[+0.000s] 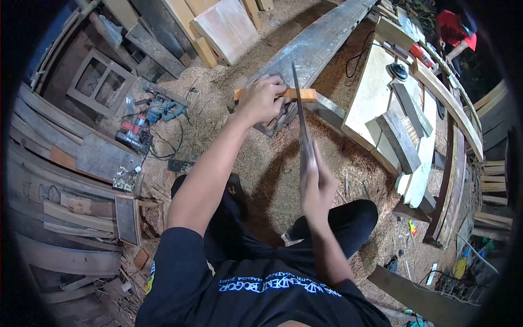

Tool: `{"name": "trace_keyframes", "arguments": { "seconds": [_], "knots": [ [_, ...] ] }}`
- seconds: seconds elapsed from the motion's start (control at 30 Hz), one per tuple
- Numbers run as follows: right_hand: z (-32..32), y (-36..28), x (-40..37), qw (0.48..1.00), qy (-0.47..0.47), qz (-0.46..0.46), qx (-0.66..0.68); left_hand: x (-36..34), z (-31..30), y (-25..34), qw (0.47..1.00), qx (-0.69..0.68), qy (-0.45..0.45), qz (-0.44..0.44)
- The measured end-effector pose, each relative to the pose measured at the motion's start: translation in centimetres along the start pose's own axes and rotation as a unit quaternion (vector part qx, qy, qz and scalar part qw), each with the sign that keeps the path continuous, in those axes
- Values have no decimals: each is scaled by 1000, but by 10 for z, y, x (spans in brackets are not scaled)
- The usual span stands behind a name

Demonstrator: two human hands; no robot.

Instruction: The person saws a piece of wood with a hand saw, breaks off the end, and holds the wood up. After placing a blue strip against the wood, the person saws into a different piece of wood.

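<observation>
My left hand (262,99) presses down on a short orange-brown wood strip (305,95), which lies across the near end of a long grey metal-topped bench (310,49). My right hand (317,182) is wrapped round the handle of a hand saw (301,117), whose handle is mostly hidden by my fingers. The saw's thin dark blade points away from me and crosses the strip to the right of my left hand. Whether its teeth are in the wood is too small to tell.
Power tools (136,136) with cables lie on the shavings at the left. At the right, a pale workbench (359,103) bears a round sander (398,71) and loose boards (399,139). Planks (226,30) lean at the back. Another person (457,32) in red is at the upper right.
</observation>
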State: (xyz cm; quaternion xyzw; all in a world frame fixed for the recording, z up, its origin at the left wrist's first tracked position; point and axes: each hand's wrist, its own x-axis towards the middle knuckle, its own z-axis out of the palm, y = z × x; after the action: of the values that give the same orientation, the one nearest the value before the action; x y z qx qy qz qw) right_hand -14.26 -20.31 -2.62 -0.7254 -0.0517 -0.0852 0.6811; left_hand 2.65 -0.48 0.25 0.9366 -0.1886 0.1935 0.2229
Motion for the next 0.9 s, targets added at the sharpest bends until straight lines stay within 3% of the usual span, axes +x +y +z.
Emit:
{"name": "trace_keyframes", "arguments": {
  "seconds": [0.1, 0.3, 0.37, 0.47, 0.6, 0.7, 0.73, 0.83, 0.9],
  "knots": [
    [19, 11, 40, 999, 13, -27, 11, 2, -7, 3, 999, 2, -26, -28],
    [-17, 27, -50, 1000, -9, -13, -16, 1, 5, -7, 1000, -11, 5, -8],
    [-18, -6, -62, 995, 9, 84, 59, -2, 6, -7, 999, -21, 28, 15],
    [-9, -25, -12, 991, -19, 133, 25, -2, 5, -6, 999, -33, 9, 13],
    [18, 12, 36, 1000, 13, 19, 10, 3, -7, 3, 1000, 3, -10, -25],
    [1, -18, -6, 991, -13, 130, 39, 1, -2, 2, 1000, -12, -2, -27],
    [-6, 22, -27, 1000, 8, 2, -21, 2, -2, 2, 999, -9, -10, -34],
    [-19, 6, -59, 998, 4, 63, -1, 1, 6, -4, 1000, -16, 12, -18],
    [-17, -18, -48, 982, -7, 171, 80, 0, 9, -8, 999, -23, 41, 17]
  ]
}}
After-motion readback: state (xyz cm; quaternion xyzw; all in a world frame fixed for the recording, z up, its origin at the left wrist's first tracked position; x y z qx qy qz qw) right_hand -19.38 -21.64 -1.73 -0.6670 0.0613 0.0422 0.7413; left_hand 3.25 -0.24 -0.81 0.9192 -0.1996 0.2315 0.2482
